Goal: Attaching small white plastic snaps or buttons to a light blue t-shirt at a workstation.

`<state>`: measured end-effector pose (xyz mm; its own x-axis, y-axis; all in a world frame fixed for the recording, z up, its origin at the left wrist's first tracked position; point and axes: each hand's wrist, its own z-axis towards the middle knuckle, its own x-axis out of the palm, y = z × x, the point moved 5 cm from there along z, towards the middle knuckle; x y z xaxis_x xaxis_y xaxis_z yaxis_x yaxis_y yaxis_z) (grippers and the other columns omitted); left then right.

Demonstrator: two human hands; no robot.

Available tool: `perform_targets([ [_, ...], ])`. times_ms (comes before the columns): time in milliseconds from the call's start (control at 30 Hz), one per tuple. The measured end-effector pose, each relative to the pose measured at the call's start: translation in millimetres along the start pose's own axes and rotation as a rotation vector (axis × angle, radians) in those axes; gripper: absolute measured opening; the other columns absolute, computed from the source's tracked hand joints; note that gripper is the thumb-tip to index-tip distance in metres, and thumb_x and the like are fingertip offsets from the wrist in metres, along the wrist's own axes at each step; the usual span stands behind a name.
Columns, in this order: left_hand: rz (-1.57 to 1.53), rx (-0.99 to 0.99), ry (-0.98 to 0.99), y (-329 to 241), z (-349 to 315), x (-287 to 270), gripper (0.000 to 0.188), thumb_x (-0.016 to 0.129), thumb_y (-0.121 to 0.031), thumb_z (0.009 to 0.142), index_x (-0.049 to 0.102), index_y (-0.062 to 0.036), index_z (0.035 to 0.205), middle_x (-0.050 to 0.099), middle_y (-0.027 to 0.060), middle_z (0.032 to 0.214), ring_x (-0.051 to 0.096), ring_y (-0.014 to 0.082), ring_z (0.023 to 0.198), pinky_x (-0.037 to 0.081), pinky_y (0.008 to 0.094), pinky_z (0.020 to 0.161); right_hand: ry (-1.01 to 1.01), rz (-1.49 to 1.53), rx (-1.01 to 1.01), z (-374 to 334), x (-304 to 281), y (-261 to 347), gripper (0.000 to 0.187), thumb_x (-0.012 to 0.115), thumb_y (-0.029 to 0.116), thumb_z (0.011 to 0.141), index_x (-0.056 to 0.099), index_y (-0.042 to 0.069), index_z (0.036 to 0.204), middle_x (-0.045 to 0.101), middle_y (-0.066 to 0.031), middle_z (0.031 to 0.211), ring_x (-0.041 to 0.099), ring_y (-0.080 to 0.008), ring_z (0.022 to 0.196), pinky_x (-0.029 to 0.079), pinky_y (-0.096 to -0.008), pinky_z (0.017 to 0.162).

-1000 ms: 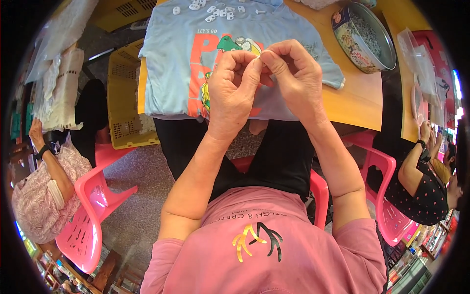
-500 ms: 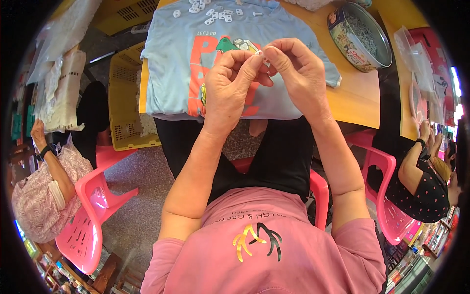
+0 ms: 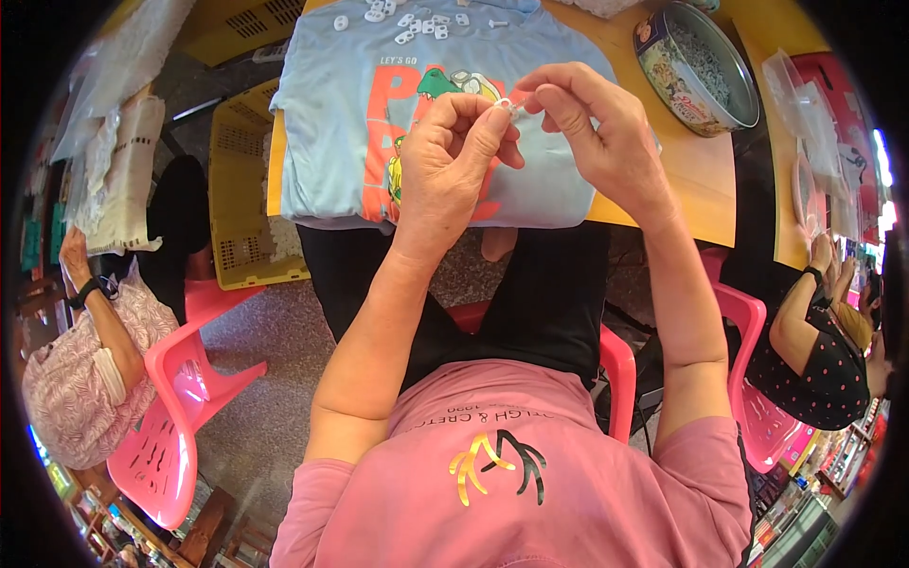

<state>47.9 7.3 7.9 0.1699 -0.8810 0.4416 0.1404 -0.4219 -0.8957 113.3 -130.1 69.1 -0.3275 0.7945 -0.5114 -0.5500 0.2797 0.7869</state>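
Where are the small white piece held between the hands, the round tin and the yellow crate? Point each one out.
small white piece [image 3: 505, 104], head view, on the bit showing between the fingertips.
round tin [image 3: 663, 57], head view, on its printed side wall.
yellow crate [image 3: 237, 189], head view, on its slotted side.

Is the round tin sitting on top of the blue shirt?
No, the round tin stands on the bare orange table, beside the blue shirt.

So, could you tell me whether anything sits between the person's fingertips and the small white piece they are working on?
Nothing visible does: the left hand and right hand both pinch the small white piece directly, above the light blue shirt.
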Motion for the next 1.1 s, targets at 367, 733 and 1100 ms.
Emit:
perform_targets([
  [367,0.043,0.046,0.032,2,1,-1,0.016,0.065,-0.016,0.097,0.059,-0.0011,0.098,0.065,0.0028,0.082,0.061,0.0075,0.069,0.047,0.0207,0.062,0.232,-0.381,-0.405,9,-1,17,0.011,0.063,0.007,0.091,0.056,-0.001,0.090,0.052,-0.0132,0.078,0.053,-0.0335,0.069,0.042,-0.0394,0.058],
  [733,0.117,0.074,0.025,-1,-1,1,0.015,0.065,-0.013,0.097,0.060,0.0000,0.099,0.065,0.0032,0.082,0.060,0.0077,0.070,0.049,0.0217,0.065,0.234,-0.325,-0.423,8,4,17,0.010,0.064,0.001,0.087,0.055,-0.002,0.088,0.049,-0.0136,0.075,0.050,-0.0340,0.066,0.040,-0.0408,0.055],
  [1100,0.145,0.060,0.033,-1,-1,2,0.013,0.063,-0.012,0.097,0.059,0.0000,0.099,0.065,0.0039,0.083,0.060,0.0084,0.072,0.049,0.0220,0.066,0.189,-0.318,-0.393,4,9,14,0.008,0.060,-0.006,0.083,0.056,-0.001,0.088,0.054,-0.0146,0.076,0.056,-0.0350,0.069,0.042,-0.0407,0.056],
])
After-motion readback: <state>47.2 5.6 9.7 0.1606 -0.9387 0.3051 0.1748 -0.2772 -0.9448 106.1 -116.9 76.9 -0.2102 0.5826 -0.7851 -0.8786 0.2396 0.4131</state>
